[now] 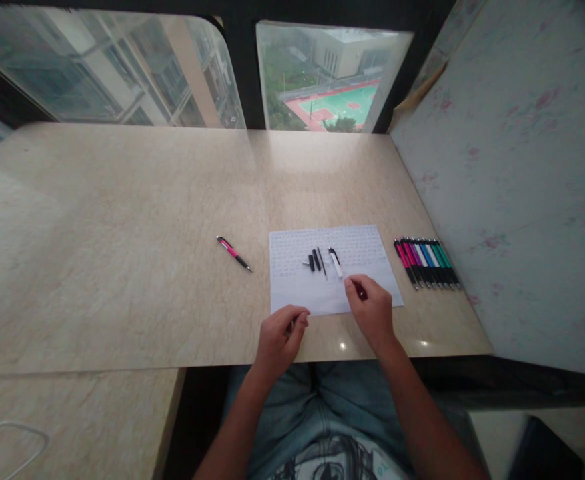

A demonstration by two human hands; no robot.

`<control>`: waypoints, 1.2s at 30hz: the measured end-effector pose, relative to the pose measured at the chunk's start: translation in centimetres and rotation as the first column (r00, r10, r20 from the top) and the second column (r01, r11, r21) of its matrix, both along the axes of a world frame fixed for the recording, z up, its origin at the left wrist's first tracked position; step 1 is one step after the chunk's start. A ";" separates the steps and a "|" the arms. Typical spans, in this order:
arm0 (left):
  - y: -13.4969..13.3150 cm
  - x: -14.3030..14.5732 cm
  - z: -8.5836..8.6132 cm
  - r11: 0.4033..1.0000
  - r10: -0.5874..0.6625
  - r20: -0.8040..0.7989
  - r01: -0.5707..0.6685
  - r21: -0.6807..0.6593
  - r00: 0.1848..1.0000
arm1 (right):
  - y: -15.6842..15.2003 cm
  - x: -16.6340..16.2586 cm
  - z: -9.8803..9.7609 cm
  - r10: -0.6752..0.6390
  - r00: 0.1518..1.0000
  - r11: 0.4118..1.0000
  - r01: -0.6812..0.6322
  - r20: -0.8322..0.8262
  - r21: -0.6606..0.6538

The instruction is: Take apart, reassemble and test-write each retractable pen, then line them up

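A written sheet of paper [332, 267] lies on the marble table [147, 220]. On it rest taken-apart pen parts: short black pieces [313, 261], a thin refill [321, 261] and a white barrel [335, 263]. My right hand [369, 308] rests on the sheet's near right part, fingers curled in a pinch just below the white barrel; what they hold, if anything, is too small to make out. My left hand [281, 337] sits at the sheet's near left corner with fingers curled loosely, thumb against them.
A pink pen [233, 253] lies alone left of the sheet. Several coloured pens [426, 263] lie in a row to the right, close to the patterned wall [512, 173]. Windows run behind the table. A white cable [12, 440] lies on a lower surface at bottom left.
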State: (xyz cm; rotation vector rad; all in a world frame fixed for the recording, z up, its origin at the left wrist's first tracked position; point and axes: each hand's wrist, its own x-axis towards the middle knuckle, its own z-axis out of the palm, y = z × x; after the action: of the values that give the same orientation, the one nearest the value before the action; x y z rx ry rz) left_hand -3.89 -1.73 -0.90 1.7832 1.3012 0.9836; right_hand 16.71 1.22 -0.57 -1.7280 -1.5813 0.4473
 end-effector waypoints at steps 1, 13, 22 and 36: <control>0.0 0.0 0.0 1.000 0.002 0.004 -0.002 -0.002 1.000 | 0.7 0.1 0.1 -0.015 0.995 1.000 0.015 0.098 0.002; 0.0 0.0 0.2 0.999 0.036 0.050 -0.036 -0.012 0.998 | 3.4 -1.1 -0.5 -0.114 0.892 0.991 0.132 0.438 -0.011; 0.1 0.8 0.4 0.949 0.293 0.280 -0.242 -0.202 0.914 | -1.1 -4.4 2.6 0.262 0.964 0.965 -0.263 0.051 0.017; 0.9 1.0 0.8 0.827 0.527 0.614 -0.189 -0.529 0.587 | 1.3 -1.4 0.6 0.273 0.962 0.961 -0.273 0.005 0.045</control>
State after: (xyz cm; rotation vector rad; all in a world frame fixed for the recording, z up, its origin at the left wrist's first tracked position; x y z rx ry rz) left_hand -2.85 -0.78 -0.07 0.6215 1.2053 1.3504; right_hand 15.29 2.52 -0.01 -1.4792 -1.8238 0.5419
